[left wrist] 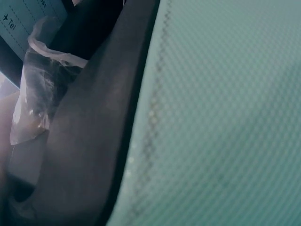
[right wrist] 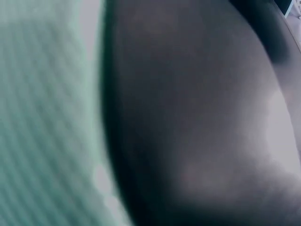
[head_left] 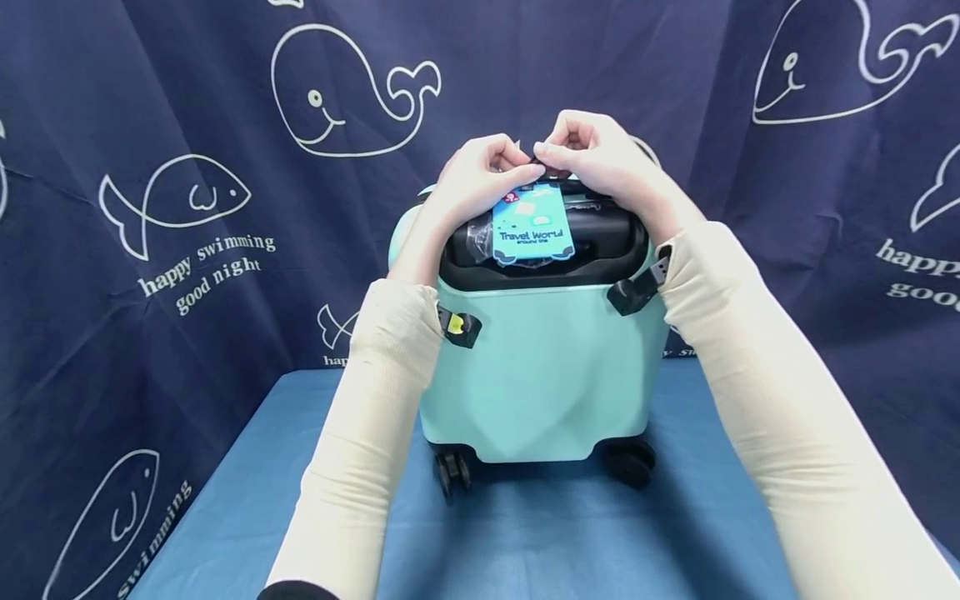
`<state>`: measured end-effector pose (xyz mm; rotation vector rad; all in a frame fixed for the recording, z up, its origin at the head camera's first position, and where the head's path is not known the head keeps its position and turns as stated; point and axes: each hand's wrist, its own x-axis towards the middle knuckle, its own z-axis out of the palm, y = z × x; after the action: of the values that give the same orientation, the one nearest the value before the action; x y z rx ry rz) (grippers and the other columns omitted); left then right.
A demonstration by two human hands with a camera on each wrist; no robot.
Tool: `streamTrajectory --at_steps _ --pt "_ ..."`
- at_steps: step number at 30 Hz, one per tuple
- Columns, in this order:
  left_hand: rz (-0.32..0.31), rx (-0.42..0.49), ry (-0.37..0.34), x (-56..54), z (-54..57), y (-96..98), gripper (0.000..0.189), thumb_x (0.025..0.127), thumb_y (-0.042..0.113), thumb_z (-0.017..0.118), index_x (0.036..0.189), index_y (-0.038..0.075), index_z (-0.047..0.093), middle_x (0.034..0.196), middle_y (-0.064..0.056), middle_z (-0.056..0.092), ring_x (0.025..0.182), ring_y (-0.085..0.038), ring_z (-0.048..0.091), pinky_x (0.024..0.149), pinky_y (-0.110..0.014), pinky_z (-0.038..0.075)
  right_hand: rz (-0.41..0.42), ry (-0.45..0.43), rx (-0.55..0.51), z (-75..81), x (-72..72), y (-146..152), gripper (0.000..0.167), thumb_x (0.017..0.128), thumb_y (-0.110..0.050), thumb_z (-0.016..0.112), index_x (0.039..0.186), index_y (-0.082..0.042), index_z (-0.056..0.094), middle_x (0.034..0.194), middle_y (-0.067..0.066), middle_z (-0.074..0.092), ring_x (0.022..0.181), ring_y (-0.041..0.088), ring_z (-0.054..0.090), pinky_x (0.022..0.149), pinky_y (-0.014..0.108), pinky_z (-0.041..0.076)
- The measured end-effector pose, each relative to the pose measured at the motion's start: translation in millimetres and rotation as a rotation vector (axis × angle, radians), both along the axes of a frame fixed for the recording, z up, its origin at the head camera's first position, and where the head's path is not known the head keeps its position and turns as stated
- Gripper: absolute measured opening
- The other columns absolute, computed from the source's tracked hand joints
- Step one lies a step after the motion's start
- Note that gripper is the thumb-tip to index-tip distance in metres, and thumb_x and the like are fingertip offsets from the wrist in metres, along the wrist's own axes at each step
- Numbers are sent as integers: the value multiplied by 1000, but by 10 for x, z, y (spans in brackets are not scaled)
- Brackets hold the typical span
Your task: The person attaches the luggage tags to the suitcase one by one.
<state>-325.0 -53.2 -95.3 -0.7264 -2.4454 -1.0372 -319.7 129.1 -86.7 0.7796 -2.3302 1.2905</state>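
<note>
A mint-green suitcase with black trim stands upright on its wheels. From its black top handle hangs a blue luggage tag printed "Travel World". My left hand and right hand meet above the tag, each with thumb and fingers pinching at its small dark strap. The fingers partly cover the strap, so its fastening is hidden. Clear plastic wrap shows around the handle in the left wrist view. Close up in the right wrist view is the black top panel; neither wrist view clearly shows the fingertips.
The suitcase rests on a blue-covered table. Behind it hangs a dark blue curtain with white whale and fish drawings. Black wheels touch the table cover.
</note>
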Motion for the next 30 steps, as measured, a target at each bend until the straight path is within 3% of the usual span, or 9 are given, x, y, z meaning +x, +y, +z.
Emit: streamTrajectory --at_steps 3,9,13,20,30 --pt "-3 11 -7 6 21 8 19 85 38 66 85 20 61 76 7 63 77 -7 56 74 -19 39 4 10 -10 8 21 5 18 90 -22 62 74 -15 57 63 -8 54 65 9 49 64 21 37" --pt "1 12 -16 31 22 2 21 85 40 66 86 19 61 80 5 63 79 -9 55 74 -20 39 37 -53 -23 6 37 18 15 91 -29 61 91 -15 65 73 -9 60 75 11 53 72 22 38" --pt "13 -6 -7 47 15 -1 22 85 40 66 86 19 61 82 5 64 80 -8 55 74 -20 39 21 -35 1 -5 44 21 12 90 -27 62 85 -16 64 71 -9 59 75 11 52 73 22 39" --pt "30 -32 4 40 12 12 22 85 41 65 88 20 62 83 6 65 79 -6 55 74 -19 38 15 -1 -31 -20 42 28 16 88 -20 64 74 -16 59 62 -8 54 61 8 47 61 21 36" --pt "18 -3 3 52 11 21 22 85 40 66 86 19 61 81 5 64 78 -7 55 73 -20 38 23 -82 -55 -1 66 32 12 89 -28 63 90 -16 63 74 -9 61 72 9 53 73 21 40"
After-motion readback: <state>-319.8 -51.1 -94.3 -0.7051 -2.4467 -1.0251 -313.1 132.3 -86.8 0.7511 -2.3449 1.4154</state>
